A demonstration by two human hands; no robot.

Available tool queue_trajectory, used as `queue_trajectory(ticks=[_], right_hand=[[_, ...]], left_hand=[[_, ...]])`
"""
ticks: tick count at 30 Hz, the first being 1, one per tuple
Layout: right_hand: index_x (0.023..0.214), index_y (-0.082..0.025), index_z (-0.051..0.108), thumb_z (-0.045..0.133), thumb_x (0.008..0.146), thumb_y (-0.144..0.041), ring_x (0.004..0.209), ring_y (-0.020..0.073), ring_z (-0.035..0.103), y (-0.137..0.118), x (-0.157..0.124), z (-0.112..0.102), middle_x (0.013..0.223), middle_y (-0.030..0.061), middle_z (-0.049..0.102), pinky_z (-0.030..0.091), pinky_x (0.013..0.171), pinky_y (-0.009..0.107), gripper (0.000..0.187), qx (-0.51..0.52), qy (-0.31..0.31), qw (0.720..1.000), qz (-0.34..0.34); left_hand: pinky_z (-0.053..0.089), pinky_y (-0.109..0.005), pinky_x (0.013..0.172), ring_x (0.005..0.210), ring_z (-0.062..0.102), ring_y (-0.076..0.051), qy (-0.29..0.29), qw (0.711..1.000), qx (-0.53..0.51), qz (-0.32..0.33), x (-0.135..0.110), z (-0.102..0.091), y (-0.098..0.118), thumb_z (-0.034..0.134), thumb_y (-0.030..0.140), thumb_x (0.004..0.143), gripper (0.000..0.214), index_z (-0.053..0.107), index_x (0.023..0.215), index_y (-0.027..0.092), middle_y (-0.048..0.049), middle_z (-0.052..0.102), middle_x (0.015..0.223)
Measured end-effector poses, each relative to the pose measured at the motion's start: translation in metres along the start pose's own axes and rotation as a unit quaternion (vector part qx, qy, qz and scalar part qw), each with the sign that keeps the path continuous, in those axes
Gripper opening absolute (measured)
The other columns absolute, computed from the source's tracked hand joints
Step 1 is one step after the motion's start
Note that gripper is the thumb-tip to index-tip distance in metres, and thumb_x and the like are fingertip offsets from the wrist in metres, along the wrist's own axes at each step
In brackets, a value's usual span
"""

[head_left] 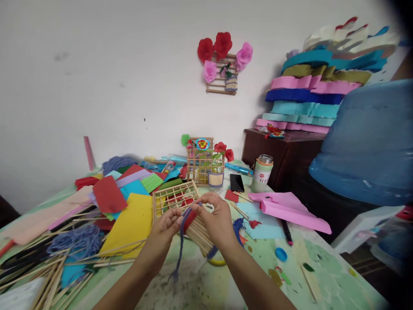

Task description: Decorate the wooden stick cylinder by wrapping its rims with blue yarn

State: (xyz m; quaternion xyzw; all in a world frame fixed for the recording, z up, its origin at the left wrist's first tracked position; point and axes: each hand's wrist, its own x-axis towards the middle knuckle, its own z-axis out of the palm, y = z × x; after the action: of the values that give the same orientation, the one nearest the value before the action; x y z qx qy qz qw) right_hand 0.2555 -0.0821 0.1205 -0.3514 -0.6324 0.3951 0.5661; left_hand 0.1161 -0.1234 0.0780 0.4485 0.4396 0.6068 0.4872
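Purple yarn [181,249] runs between my two hands, and its loose frayed end hangs down below them. My left hand [166,230] is closed in a pinch on the yarn. My right hand [217,219] pinches the yarn at the top edge of a small panel of wooden sticks [199,236], with its fingers curled over the panel. A red strip [189,220] crosses the sticks near the top, and purple yarn binds their lower end. Just behind my hands lies a wooden stick lattice [176,196], partly covered by them.
Left of my hands are coloured paper sheets [132,224], a tangle of yarn [77,242] and loose sticks [53,282]. A decorated lattice [204,165] stands behind. To the right are a phone [236,183], a bottle [261,174], pink crepe paper [287,211] and a blue cap [281,254].
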Motion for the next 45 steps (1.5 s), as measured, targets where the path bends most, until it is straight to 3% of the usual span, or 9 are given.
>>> queue_trajectory(ticks=[3, 7, 11, 14, 22, 33, 45], right_hand=[[0.066, -0.017, 0.067, 0.067, 0.064, -0.02, 0.083, 0.0153, 0.055, 0.008, 0.003, 0.002, 0.082, 0.0028, 0.058, 0.041, 0.081, 0.029, 0.003, -0.006, 0.002, 1.0, 0.011], [0.066, -0.016, 0.064, 0.066, 0.064, -0.021, 0.085, 0.0155, 0.057, 0.017, 0.004, 0.005, 0.091, 0.0043, 0.061, 0.042, 0.08, 0.028, 0.006, 0.042, -0.02, 0.998, 0.033], [0.07, -0.015, 0.061, 0.062, 0.066, -0.024, 0.06, 0.0112, 0.054, 0.019, 0.003, 0.008, 0.067, 0.0001, 0.061, 0.043, 0.06, 0.022, 0.01, 0.096, -0.056, 0.988, 0.106], [0.069, -0.014, 0.06, 0.062, 0.066, -0.024, 0.057, 0.0098, 0.052, 0.018, 0.001, 0.012, 0.063, -0.0012, 0.059, 0.042, 0.057, 0.02, 0.011, 0.083, -0.04, 0.99, 0.103], [0.07, -0.016, 0.061, 0.062, 0.067, -0.025, 0.06, 0.0108, 0.053, 0.018, -0.005, 0.018, 0.067, 0.0001, 0.06, 0.043, 0.058, 0.021, 0.009, 0.095, -0.037, 0.99, 0.095], [0.072, -0.015, 0.058, 0.06, 0.07, -0.032, 0.061, 0.0103, 0.051, 0.029, -0.006, 0.024, 0.065, -0.0011, 0.058, 0.041, 0.062, 0.023, 0.017, 0.202, -0.027, 0.969, 0.138], [0.065, -0.016, 0.056, 0.065, 0.065, -0.035, 0.057, 0.0085, 0.046, 0.026, -0.001, 0.018, 0.061, -0.0023, 0.054, 0.037, 0.059, 0.021, 0.021, 0.206, -0.07, 0.964, 0.154]], left_hand=[[0.04, -0.02, 0.064, 0.071, 0.053, -0.011, 0.01, 1.0, -0.016, 0.008, -0.001, 0.0, 0.001, 0.066, 0.033, 0.074, 0.021, 0.055, 0.084, 0.019, 0.0018, 0.06, 0.075], [0.043, -0.022, 0.072, 0.084, 0.058, -0.015, 0.009, 0.999, -0.031, -0.003, -0.005, 0.002, 0.005, 0.066, 0.032, 0.074, 0.031, 0.058, 0.101, 0.02, -0.0022, 0.066, 0.088], [0.04, -0.027, 0.09, 0.105, 0.054, -0.021, 0.012, 0.999, -0.049, -0.006, -0.007, 0.007, 0.007, 0.066, 0.031, 0.073, 0.034, 0.063, 0.105, 0.019, -0.0062, 0.066, 0.106], [0.038, -0.029, 0.093, 0.109, 0.053, -0.022, 0.022, 0.998, -0.059, 0.006, -0.006, 0.008, 0.006, 0.065, 0.032, 0.074, 0.031, 0.066, 0.102, 0.019, -0.0068, 0.066, 0.108], [0.044, -0.032, 0.091, 0.108, 0.055, -0.026, 0.039, 0.999, -0.003, 0.015, -0.003, 0.003, -0.002, 0.074, 0.028, 0.063, 0.037, 0.069, 0.098, 0.018, -0.0078, 0.067, 0.108], [0.045, -0.032, 0.086, 0.091, 0.062, -0.022, 0.105, 0.992, -0.064, -0.002, -0.002, 0.004, 0.001, 0.08, 0.026, 0.055, 0.031, 0.071, 0.082, 0.016, -0.0059, 0.072, 0.09], [0.049, -0.026, 0.074, 0.075, 0.062, -0.015, 0.133, 0.985, -0.106, -0.006, -0.002, 0.007, 0.008, 0.082, 0.023, 0.049, 0.028, 0.07, 0.073, 0.016, -0.0022, 0.071, 0.077]])
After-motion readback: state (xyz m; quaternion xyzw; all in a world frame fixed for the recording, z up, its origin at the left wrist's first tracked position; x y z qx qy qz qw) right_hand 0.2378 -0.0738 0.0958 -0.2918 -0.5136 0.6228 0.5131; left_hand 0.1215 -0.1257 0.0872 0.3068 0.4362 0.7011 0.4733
